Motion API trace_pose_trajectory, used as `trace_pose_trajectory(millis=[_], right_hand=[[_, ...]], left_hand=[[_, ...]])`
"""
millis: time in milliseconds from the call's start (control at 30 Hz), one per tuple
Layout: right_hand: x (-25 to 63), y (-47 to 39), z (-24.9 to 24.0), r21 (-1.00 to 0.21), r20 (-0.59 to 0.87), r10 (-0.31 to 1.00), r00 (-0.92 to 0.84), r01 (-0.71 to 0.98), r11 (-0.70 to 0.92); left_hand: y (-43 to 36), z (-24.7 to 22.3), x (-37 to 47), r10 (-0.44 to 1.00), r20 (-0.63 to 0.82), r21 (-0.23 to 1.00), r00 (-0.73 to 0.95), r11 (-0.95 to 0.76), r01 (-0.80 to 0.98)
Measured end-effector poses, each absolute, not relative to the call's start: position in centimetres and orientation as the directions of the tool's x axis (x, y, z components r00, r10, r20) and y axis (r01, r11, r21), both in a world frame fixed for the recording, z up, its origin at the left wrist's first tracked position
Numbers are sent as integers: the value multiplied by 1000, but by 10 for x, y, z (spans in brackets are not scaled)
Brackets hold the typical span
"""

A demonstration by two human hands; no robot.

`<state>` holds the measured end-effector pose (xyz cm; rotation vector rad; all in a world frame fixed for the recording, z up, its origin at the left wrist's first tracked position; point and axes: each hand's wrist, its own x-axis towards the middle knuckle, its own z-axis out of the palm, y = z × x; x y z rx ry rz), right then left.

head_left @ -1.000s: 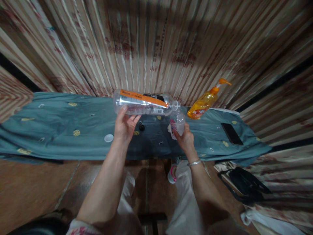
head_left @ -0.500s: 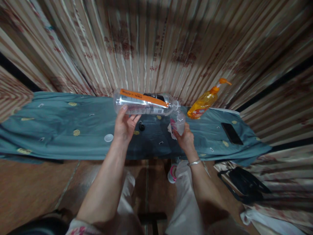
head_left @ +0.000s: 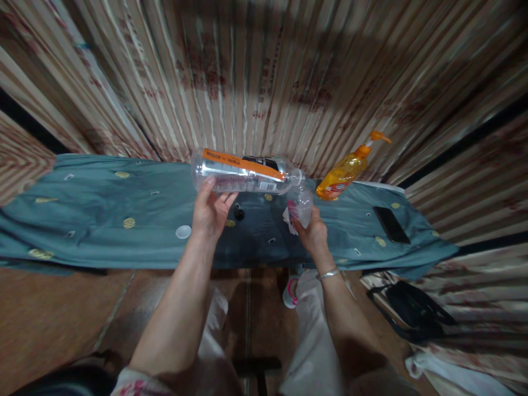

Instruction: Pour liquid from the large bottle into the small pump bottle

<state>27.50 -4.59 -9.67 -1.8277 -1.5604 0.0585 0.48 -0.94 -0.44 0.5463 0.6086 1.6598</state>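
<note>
My left hand (head_left: 210,212) grips the base end of a large clear bottle (head_left: 243,173) with an orange and silver label. This bottle lies tilted on its side in the air, its neck pointing right. Its mouth meets the top of a smaller clear bottle (head_left: 304,204) with a pink mark, which my right hand (head_left: 314,228) holds below it. Whether liquid runs between them is too small to tell. A crumpled whitish thing (head_left: 289,221) shows beside the smaller bottle. On the cloth lie a white round cap (head_left: 183,231) and a small black object (head_left: 238,213).
An orange pump bottle (head_left: 342,175) stands to the right on the table with a green-blue cloth (head_left: 94,212). Farther right lies a black phone (head_left: 391,224). Striped curtains (head_left: 247,77) hang behind, and a black bag (head_left: 416,308) is at the lower right.
</note>
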Motion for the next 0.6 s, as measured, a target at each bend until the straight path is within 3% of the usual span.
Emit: trace_pose_trajectory(millis=[600], right_hand=[[274, -46, -95, -536, 385, 883, 268, 844, -22]], left_hand=[[-9, -5, 5, 985, 28, 667, -173, -147, -731]])
